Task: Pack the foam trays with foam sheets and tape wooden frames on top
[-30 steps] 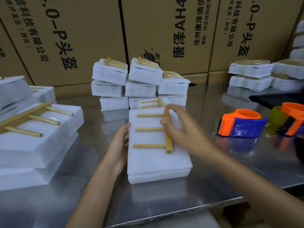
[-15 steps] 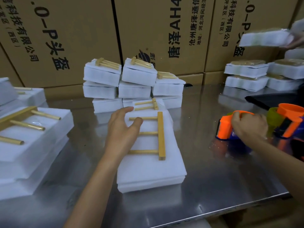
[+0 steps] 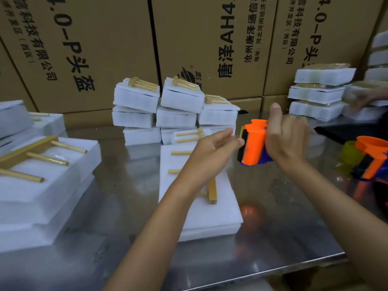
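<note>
Metal table: bears stacked foam packs and the work in hand.
Foam tray: centre, sheet on top, wooden frame lying loose on it, not yet taped.
Tape dispenser: off the table since half a second ago, now held in the air above the tray's far right corner; taping looks about to begin.
Right hand: wrapped round the dispenser, thumb raised.
Left hand: lifted off the frame, fingers extended and relaxed, tips at the dispenser's toothed edge, apparently reaching for the tape end.

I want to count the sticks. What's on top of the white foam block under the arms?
A wooden frame lies on the foam block. Two rungs show; the left hand and forearm cover the rest.
</note>
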{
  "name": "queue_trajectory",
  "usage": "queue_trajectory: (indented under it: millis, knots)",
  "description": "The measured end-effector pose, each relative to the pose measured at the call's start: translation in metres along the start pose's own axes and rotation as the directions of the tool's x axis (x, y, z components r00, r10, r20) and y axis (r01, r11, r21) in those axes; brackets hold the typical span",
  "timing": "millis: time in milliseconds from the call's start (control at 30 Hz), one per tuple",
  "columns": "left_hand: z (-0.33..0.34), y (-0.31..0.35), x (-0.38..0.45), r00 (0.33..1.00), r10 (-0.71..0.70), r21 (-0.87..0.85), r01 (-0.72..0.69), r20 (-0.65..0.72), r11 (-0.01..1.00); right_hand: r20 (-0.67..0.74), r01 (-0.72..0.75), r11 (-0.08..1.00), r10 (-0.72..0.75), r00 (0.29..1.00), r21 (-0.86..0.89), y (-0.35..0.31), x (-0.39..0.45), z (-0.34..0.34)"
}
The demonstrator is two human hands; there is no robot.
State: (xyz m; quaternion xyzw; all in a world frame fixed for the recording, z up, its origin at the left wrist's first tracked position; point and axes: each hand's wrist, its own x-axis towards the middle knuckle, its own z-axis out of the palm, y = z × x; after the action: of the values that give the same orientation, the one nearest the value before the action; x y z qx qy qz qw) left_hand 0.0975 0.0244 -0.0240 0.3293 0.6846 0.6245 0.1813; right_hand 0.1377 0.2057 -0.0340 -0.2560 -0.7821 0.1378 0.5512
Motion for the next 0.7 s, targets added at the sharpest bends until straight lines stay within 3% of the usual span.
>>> queue_trajectory:
  millis: [100, 200, 333, 500, 600, 700]
  knots:
    - [-0.009, 0.001, -0.005, 0.997, 0.002, -0.123, -0.012, -0.078, 0.992, 0.009, 0.025, 1.0, -0.025, 1.0, 0.004, -0.02, -0.001, -0.004]
    - [-0.02, 0.001, -0.009, 0.992, 0.02, -0.142, -0.038, -0.126, 0.989, 0.038, 0.055, 0.998, -0.054, 0.998, -0.013, -0.03, -0.001, -0.009]
    - [-0.026, 0.006, -0.005, 0.983, -0.015, -0.228, -0.028, -0.185, 0.973, 0.198, 0.068, 0.998, -0.064, 0.978, -0.015, -0.046, 0.01, -0.017]
    - [-0.036, 0.025, 0.01, 0.979, -0.146, -0.457, 0.066, -0.142, 0.887, 0.568, -0.077, 0.997, 0.049, 0.822, 0.026, -0.052, 0.048, -0.029]
    - [-0.043, 0.034, 0.017, 0.967, -0.224, -0.521, 0.128, -0.124, 0.844, 0.625, -0.103, 0.994, 0.061, 0.778, 0.031, -0.049, 0.058, -0.035]
    - [-0.043, 0.035, 0.022, 0.955, -0.241, -0.453, 0.14, -0.174, 0.881, 0.673, -0.078, 0.996, 0.078, 0.735, -0.03, -0.05, 0.059, -0.036]
